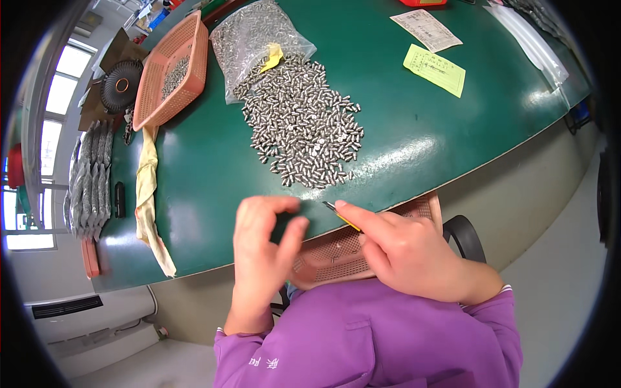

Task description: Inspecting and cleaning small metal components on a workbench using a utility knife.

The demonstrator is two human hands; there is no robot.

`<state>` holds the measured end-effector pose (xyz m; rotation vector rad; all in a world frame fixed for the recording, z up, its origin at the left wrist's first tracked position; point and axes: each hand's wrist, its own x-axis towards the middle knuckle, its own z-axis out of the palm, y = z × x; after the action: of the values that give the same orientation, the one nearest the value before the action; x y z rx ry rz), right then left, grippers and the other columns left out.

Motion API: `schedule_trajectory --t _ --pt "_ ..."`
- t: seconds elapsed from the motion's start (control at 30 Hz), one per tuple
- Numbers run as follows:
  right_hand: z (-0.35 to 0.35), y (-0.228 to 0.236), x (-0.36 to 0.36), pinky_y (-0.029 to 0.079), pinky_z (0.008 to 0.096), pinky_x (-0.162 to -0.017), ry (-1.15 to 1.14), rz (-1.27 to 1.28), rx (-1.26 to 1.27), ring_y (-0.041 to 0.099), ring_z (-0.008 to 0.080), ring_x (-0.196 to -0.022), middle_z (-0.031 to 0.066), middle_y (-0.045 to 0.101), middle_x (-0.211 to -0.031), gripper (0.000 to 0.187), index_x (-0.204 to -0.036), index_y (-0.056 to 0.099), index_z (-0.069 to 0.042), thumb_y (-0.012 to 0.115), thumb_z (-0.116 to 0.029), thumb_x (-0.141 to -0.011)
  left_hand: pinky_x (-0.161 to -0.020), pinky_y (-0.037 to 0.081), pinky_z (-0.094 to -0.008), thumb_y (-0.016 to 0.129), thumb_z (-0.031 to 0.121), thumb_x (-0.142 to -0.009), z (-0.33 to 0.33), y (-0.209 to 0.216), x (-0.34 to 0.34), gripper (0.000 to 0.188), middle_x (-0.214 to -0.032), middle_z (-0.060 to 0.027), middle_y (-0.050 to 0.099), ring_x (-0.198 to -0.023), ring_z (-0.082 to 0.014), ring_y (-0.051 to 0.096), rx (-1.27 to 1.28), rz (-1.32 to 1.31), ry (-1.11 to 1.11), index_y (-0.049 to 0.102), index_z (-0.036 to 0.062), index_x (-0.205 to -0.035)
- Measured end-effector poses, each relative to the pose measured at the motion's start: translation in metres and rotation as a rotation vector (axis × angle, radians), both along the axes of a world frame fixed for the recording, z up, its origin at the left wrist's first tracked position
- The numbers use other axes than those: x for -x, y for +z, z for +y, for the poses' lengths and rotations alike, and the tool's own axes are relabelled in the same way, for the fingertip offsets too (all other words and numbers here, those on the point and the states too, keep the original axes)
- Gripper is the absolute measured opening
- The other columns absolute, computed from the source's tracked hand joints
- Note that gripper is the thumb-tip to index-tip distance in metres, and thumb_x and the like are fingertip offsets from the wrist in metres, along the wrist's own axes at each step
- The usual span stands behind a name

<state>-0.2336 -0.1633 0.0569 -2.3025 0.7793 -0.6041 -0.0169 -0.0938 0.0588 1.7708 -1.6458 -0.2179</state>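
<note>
The right hand (pixel 414 252) grips a slim yellow tool (pixel 349 223) with a dark tip, its index finger stretched along it. The left hand (pixel 259 239), slightly blurred, has its thumb and index finger apart. Beyond them, a heap of small metal pieces (pixel 307 123) spreads over the green table (pixel 200 200) from a clear plastic bag (pixel 249 29). A pink basket (pixel 199 58) stands left of the bag; a yellow slip (pixel 443 71) lies to the right.

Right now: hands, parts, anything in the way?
Right hand holding slim yellow-and-black tool. Left hand open, thumb apart from fingers. Loose metal parts heaped ahead. Plastic bag at heap's far end.
</note>
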Motion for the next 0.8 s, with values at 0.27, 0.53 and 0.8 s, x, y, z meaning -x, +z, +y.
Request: schedule_trajectory --t 0.27,0.53,0.8 --pt "-0.001 -0.004 -0.003 0.057 0.0406 -0.055 0.065 -0.018 -0.006 0.067 0.0305 -0.061 0.0152 0.066 -0.082 0.054 -0.139 0.055 -0.003 0.064 -0.009 -0.086 -0.076 0.049 -0.0386 0.075 0.000 -0.081 -0.027 -0.016 -0.013 0.015 -0.089 -0.0084 0.064 -0.084 -0.0271 0.059 0.030 -0.126 0.188 0.066 0.0040 -0.093" --pt "0.000 -0.004 -0.005 0.057 0.0399 -0.054 0.059 0.014 -0.003 0.067 0.0299 -0.060 0.0140 0.065 -0.079 0.054 -0.139 0.055 -0.004 0.064 -0.009 -0.086 -0.076 0.049 -0.0393 0.073 0.000 -0.081 -0.028 -0.012 -0.013 0.011 -0.087 -0.0073 0.063 -0.083 -0.0276 0.059 0.007 -0.120 0.130 0.065 0.0043 -0.087" --pt "0.001 -0.003 -0.005 0.058 0.0408 -0.056 0.065 0.024 -0.011 0.068 0.0307 -0.061 0.0149 0.065 -0.081 0.053 -0.139 0.054 -0.003 0.063 -0.009 -0.087 -0.078 0.048 -0.0393 0.066 -0.007 -0.081 -0.023 -0.009 -0.011 0.013 -0.091 -0.0083 0.063 -0.089 -0.0289 0.057 0.026 -0.097 0.027 0.065 0.0037 -0.089"
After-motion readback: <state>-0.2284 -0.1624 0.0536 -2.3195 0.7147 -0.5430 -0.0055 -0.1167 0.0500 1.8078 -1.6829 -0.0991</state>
